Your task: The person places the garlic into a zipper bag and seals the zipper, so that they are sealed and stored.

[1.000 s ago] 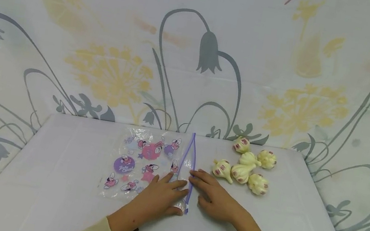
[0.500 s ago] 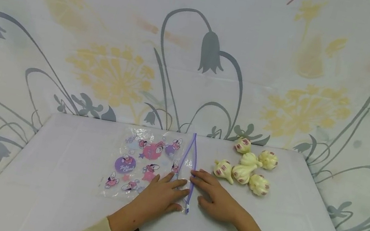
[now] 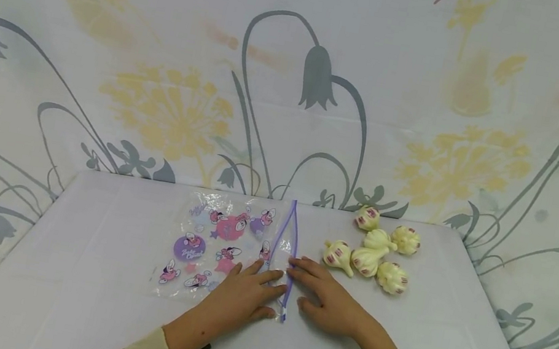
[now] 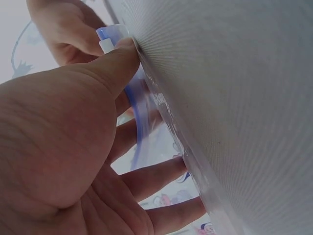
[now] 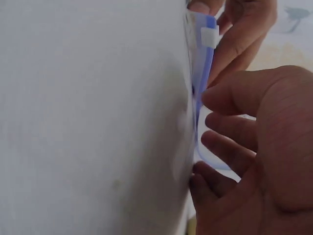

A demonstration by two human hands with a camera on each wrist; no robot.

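- Over the last second almost nothing has changed: both hands and the bag hold their places, and the slight drift of the whole head view suggests the camera moved.
- The clear printed slider-zip bag lies flat on the worktop, its mouth turned toward the garlic; the purple zip strip stands parted from its opposite edge around the middle.
- The left hand rests over the bag near the mouth, its fingers spread and released, clasping nothing.
- The right hand touches the strip's outer side with extended fingertips, also without a grasp; whether its thumb touches, I cannot tell.
- The white slider sits at the strip's near end.
- Six garlic bulbs remain outside the bag, grouped beyond the right hand.
- I judge this a pause, with the mouth kept apart.
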